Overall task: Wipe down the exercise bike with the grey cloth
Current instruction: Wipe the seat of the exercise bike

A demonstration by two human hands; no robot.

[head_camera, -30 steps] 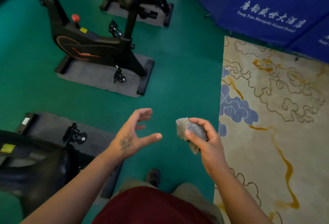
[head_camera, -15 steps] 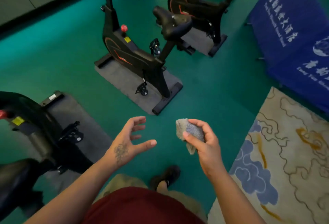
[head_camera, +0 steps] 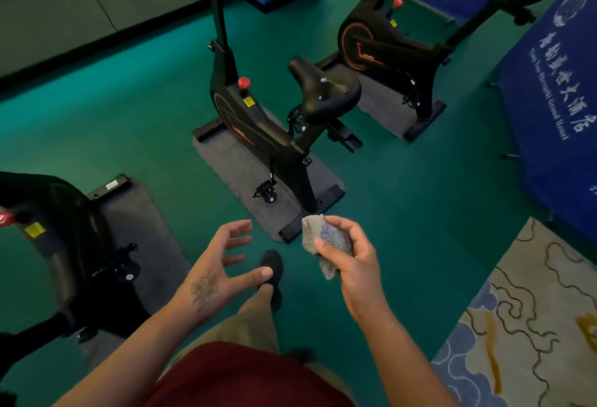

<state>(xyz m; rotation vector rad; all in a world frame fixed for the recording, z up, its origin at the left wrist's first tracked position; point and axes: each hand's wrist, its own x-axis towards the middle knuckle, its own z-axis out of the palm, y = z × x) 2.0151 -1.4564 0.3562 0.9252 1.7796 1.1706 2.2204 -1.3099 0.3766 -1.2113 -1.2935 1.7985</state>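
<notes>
1. Risk: the grey cloth (head_camera: 326, 240) is bunched into a small wad, so a wipe begun this way would likely meet the frame with only a narrow patch and leave streaks of untouched surface; unfolding it first would avoid that.
2. Risk: three bikes stand in view, and the exercise bike (head_camera: 274, 128) straight ahead is well apart from both hands. Which one is meant cannot be told, so the wrong machine might be wiped (the one at the left edge is nearer).
3. Risk: a pedal (head_camera: 266, 191) juts out low over the grey mat (head_camera: 239, 177) under the middle bike, and a foot stepping close could catch it.
4. Right hand (head_camera: 352, 258): raised in front of the body, fingers and thumb curled round the cloth, pinching it so that a corner pokes up and a tail hangs below the palm.
5. Left hand (head_camera: 223, 264): held beside the right, apart from the cloth, palm turned inward, fingers spread and lightly bent, gripping nothing.
6. Setting: green floor (head_camera: 403, 212), with a patterned rug (head_camera: 533, 326) at the right.
</notes>
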